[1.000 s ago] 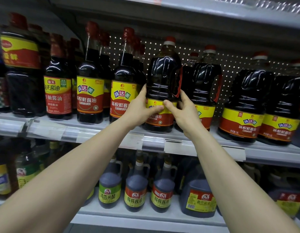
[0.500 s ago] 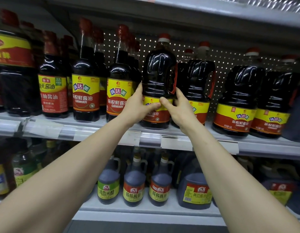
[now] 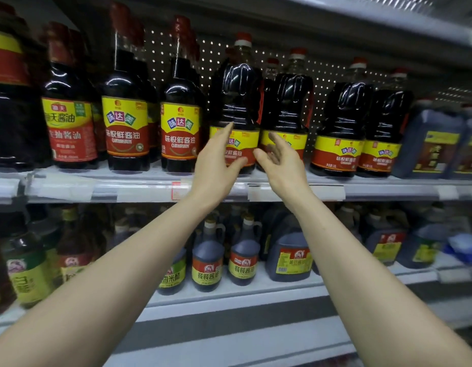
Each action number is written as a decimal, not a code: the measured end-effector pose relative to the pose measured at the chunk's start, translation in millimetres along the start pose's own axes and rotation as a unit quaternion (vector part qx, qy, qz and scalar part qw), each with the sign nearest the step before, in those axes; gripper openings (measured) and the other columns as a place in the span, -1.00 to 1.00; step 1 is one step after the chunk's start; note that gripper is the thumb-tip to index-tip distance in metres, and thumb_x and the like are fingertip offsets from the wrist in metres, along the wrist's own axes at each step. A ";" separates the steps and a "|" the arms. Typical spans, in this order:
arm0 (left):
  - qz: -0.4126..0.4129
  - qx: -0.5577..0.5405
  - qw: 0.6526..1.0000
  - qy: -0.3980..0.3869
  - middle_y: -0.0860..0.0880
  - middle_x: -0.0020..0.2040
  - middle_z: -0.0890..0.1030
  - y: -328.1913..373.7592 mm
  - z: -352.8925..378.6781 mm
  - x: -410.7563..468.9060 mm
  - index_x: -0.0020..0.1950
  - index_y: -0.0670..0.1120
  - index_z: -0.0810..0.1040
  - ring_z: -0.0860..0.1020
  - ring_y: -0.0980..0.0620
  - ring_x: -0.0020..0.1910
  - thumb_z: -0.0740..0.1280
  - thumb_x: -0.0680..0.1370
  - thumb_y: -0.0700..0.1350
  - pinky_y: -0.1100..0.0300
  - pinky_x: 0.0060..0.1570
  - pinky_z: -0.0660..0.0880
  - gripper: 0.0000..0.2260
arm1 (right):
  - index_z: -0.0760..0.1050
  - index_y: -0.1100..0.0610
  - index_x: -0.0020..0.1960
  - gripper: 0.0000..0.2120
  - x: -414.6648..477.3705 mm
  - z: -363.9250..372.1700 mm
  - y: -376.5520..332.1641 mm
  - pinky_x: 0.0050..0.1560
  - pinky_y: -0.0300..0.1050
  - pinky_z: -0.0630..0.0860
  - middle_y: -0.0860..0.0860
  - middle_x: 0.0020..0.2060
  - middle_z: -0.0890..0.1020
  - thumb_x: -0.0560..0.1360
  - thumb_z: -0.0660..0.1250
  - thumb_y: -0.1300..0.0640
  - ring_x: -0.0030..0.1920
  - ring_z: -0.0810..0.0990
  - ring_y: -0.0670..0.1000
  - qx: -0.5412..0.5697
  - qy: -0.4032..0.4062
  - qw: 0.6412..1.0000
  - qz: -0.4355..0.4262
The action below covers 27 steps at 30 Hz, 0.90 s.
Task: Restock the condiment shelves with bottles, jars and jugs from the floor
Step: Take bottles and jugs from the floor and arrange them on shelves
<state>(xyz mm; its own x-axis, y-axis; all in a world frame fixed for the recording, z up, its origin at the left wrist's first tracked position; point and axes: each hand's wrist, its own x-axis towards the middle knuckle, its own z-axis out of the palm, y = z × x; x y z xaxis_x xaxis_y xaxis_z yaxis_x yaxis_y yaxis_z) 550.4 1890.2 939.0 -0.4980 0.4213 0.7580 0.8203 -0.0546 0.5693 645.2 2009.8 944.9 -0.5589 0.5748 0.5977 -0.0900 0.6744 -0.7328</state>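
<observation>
A large dark soy sauce jug (image 3: pixel 238 99) with a red cap and a yellow-and-red label stands upright on the upper shelf (image 3: pixel 282 186), in the middle of the row. My left hand (image 3: pixel 219 160) is in front of its label with straight fingers, and the thumb lies near the label's lower part. My right hand (image 3: pixel 279 160) hovers just right of the jug, fingers spread and relaxed, holding nothing. A second jug of the same kind (image 3: pixel 290 102) stands right behind that hand.
Tall soy sauce bottles (image 3: pixel 126 112) fill the shelf to the left, and two more jugs (image 3: pixel 361 123) stand to the right, then square dark jugs (image 3: pixel 433 144). The lower shelf (image 3: pixel 229 295) holds small vinegar jugs (image 3: pixel 207 258) and a squat jug (image 3: pixel 290 255). Another shelf overhangs above.
Both hands have let go of the middle jug and drawn back from it with fingers spread. The jug now stands on the shelf on its own. The view has shifted slightly.
</observation>
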 end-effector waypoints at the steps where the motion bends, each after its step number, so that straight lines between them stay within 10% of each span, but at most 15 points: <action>1: 0.007 -0.015 1.000 -0.006 -0.05 0.44 0.44 1.5 -1.0 -6.7 0.54 -0.09 0.29 0.42 0.01 0.41 0.44 0.53 -0.15 0.00 0.36 0.42 -0.38 | 0.31 0.04 0.53 -0.49 -9.3 -1.1 -3.9 0.28 -0.27 0.41 -0.56 0.09 0.47 0.61 0.34 0.09 0.19 0.45 -0.36 0.000 0.005 1.000 0.002; 6: 0.006 -0.072 0.995 -0.076 0.01 0.45 0.44 6.8 -5.3 -43.0 0.52 -0.05 0.33 0.40 0.06 0.42 0.41 0.54 -0.13 0.07 0.37 0.41 -0.43 | 0.22 0.03 0.58 -0.40 -61.0 -11.6 -14.7 0.44 -0.01 0.38 -0.03 0.51 0.38 0.61 0.34 0.03 0.46 0.39 -0.01 -0.028 0.026 0.999 0.038; 27: 0.020 -0.186 0.941 -0.283 -0.01 0.36 0.53 71.3 60.1 -197.6 0.47 -0.09 0.40 0.50 0.05 0.33 0.49 0.49 -0.11 0.05 0.31 0.46 -0.43 | 0.28 -0.03 0.55 -0.44 -275.7 -116.4 11.8 0.33 -0.17 0.43 -0.22 0.34 0.42 0.60 0.37 0.07 0.39 0.40 -0.15 -0.137 0.110 0.969 0.171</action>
<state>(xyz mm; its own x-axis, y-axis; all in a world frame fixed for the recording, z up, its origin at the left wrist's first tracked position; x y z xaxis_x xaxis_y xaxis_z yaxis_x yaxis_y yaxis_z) 724.3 1857.5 810.7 -0.1526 0.8210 0.5502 0.6278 -0.3494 0.6955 894.2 1913.2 809.3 -0.3247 0.8513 0.4121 0.3082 0.5072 -0.8049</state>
